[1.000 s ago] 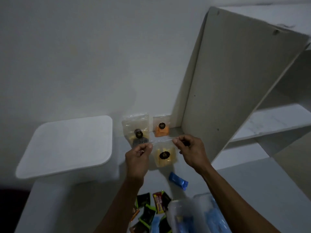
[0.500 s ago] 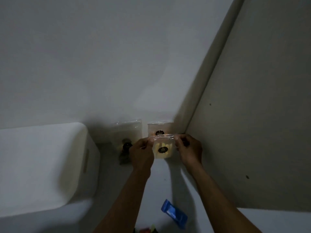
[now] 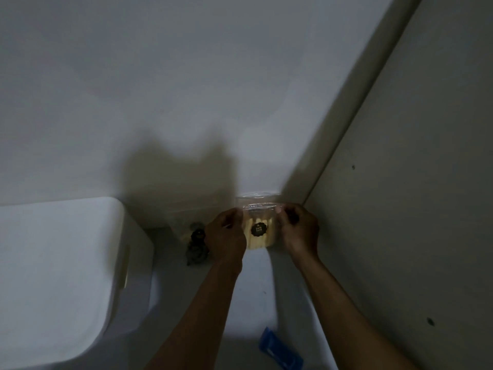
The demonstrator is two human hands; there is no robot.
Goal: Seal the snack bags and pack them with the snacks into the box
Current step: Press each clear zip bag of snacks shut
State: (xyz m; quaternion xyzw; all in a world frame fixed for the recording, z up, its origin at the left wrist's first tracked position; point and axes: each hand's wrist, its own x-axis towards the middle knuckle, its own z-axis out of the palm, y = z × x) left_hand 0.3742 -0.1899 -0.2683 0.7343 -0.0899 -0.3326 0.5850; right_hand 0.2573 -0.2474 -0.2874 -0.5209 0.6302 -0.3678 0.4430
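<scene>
A clear snack bag point(image 3: 258, 231) with pale yellow sticks and a round black label hangs upright between my hands. My left hand point(image 3: 226, 236) pinches its top left corner and my right hand point(image 3: 298, 231) pinches its top right corner. Behind it another clear bag's top point(image 3: 256, 195) shows against the wall, the rest hidden. A third bag point(image 3: 197, 236) with a black label stands to the left, dim and partly hidden by my left hand. The white lidded box point(image 3: 61, 276) sits at the left.
A blue snack wrapper point(image 3: 280, 351) lies on the white table near the bottom edge. A white wall is straight ahead. A beige cabinet side panel point(image 3: 400, 182) closes the right, forming a corner just behind the bags.
The view has tilted up and moved closer, so the loose snacks at the bottom are out of frame. My hands hold the same bag, carried toward the back corner with the hands closer together.
</scene>
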